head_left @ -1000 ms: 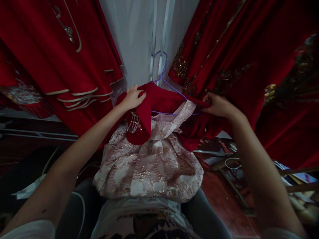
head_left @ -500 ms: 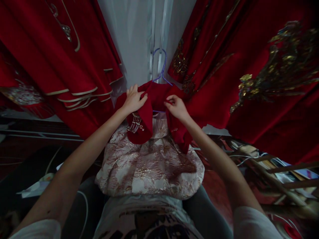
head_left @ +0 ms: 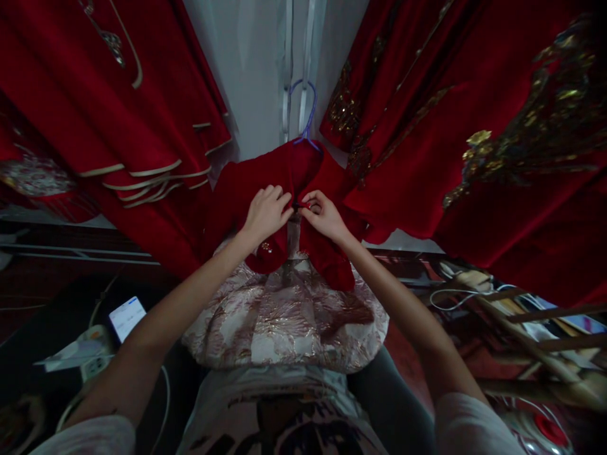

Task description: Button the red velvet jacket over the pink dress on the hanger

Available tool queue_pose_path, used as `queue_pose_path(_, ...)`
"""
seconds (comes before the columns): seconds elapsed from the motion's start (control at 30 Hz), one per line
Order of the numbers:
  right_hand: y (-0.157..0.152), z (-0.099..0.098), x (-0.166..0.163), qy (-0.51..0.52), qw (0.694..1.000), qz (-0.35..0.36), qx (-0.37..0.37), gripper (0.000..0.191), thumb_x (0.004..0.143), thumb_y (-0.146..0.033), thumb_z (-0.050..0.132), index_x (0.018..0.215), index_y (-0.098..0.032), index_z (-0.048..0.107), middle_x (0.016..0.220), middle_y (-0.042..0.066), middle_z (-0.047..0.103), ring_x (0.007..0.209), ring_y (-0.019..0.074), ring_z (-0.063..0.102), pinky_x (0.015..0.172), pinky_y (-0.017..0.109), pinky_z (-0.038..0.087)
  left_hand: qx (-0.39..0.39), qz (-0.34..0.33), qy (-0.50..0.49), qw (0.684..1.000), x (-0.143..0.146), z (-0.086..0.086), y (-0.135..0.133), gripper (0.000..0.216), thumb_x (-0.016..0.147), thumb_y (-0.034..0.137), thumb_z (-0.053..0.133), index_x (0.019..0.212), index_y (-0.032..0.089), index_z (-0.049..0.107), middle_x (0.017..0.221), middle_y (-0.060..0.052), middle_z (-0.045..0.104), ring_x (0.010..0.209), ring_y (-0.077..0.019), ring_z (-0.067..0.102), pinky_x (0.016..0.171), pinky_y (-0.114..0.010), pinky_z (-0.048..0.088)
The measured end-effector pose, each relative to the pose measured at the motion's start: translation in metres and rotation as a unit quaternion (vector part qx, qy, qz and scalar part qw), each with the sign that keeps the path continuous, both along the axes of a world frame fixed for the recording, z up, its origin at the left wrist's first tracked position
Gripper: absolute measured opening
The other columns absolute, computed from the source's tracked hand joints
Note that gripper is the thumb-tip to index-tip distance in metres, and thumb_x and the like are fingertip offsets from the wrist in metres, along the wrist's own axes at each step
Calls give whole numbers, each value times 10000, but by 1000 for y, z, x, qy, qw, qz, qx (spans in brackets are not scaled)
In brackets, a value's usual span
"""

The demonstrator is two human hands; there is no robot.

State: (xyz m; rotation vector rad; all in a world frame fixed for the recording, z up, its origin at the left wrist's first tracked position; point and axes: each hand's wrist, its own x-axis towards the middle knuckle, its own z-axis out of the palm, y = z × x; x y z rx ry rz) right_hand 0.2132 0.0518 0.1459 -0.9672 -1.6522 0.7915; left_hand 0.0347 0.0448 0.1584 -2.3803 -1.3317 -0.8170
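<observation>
A small red velvet jacket (head_left: 246, 180) hangs on a purple wire hanger (head_left: 306, 107) over a pale pink brocade dress (head_left: 284, 322). My left hand (head_left: 266, 213) pinches the jacket's left front edge. My right hand (head_left: 323, 215) pinches the right front edge. The two hands meet at a small dark fastening (head_left: 296, 206) at the jacket's centre front. A beaded tassel ornament (head_left: 265, 248) peeks out below my left hand.
Red embroidered garments hang at the left (head_left: 118, 114) and right (head_left: 450, 126), with a white wall strip (head_left: 265, 76) between them. A lit phone (head_left: 127, 317) and a white power strip (head_left: 92, 360) lie low left. Wooden rods and cables (head_left: 521, 316) clutter the right.
My right hand drew the jacket's right side across from the far right to the middle. Both hands came together at the centre front, and the jacket now covers the hanger's shoulders.
</observation>
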Motion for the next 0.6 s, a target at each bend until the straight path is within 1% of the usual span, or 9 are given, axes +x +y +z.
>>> queue_pose_path(0.07, -1, -2, -5, 4, 1000, 6, 13, 211, 692, -249, 606, 871, -208, 502, 835, -17, 554, 711, 108, 533, 676, 252, 463, -25, -24, -10, 999, 9, -11, -5, 181, 857, 252, 556, 1009, 157, 588, 1023, -124, 604, 1027, -286, 565, 871, -405, 454)
queue_pose_path(0.1, -3, -3, -6, 11, 1000, 10, 16, 214, 700, -258, 613, 876, -209, 500, 842, -16, 556, 716, 108, 539, 686, 255, 471, -36, -32, -40, 998, 12, -16, -5, 181, 841, 230, 569, 1007, 159, 569, 1017, -115, 605, 1002, -271, 577, 846, -383, 466)
queue_pose_path(0.17, -7, -6, -7, 30, 999, 33, 8, 269, 710, -294, 651, 917, -218, 498, 849, -15, 560, 733, 113, 555, 704, 261, 488, -64, -53, -130, 988, 14, -27, -3, 204, 799, 176, 587, 995, 171, 531, 970, -86, 611, 926, -233, 603, 795, -344, 485)
queue_pose_path(0.23, -13, -10, -5, 51, 997, 65, -11, 359, 711, -330, 691, 995, -235, 493, 885, -9, 572, 775, 122, 578, 726, 267, 509, -101, -92, -230, 963, 14, -37, 0, 272, 750, 114, 597, 995, 185, 503, 926, -53, 623, 847, -193, 626, 758, -310, 502)
queue_pose_path(0.33, -21, -17, -1, 76, 993, 85, -22, 428, 721, -334, 702, 1079, -258, 481, 976, 6, 578, 854, 128, 598, 785, 281, 535, -144, -131, -391, 899, 15, -51, -1, 331, 732, 77, 596, 1023, 198, 497, 905, -28, 654, 813, -147, 663, 762, -271, 530)
queue_pose_path(0.43, -27, -22, -1, 95, 993, 75, -9, 396, 749, -336, 687, 1083, -262, 487, 1053, 19, 575, 900, 127, 609, 834, 293, 545, -130, -122, -546, 818, 21, -57, -10, 345, 739, 125, 656, 1029, 211, 489, 858, -5, 673, 804, -125, 689, 753, -239, 549)
queue_pose_path(0.47, -29, -23, -1, 98, 993, 72, -1, 373, 766, -341, 679, 1079, -261, 493, 1066, 22, 578, 909, 126, 613, 838, 291, 549, -121, -119, -574, 801, 22, -57, -13, 334, 736, 144, 678, 1004, 211, 491, 841, 2, 675, 796, -121, 693, 738, -227, 552)
queue_pose_path(0.53, -32, -23, -1, 95, 993, 67, 16, 318, 809, -354, 655, 1075, -257, 509, 1074, 26, 591, 922, 125, 621, 837, 281, 555, -111, -120, -584, 795, 25, -55, -19, 261, 744, 173, 693, 931, 206, 514, 820, 6, 680, 783, -115, 698, 709, -205, 554)
queue_pose_path(0.6, -34, -21, 0, 84, 993, 70, 31, 277, 847, -364, 631, 1078, -254, 526, 1073, 28, 612, 940, 127, 631, 832, 272, 558, -116, -131, -553, 814, 25, -51, -22, 155, 780, 186, 665, 890, 198, 557, 831, -1, 695, 792, -115, 703, 706, -199, 559)
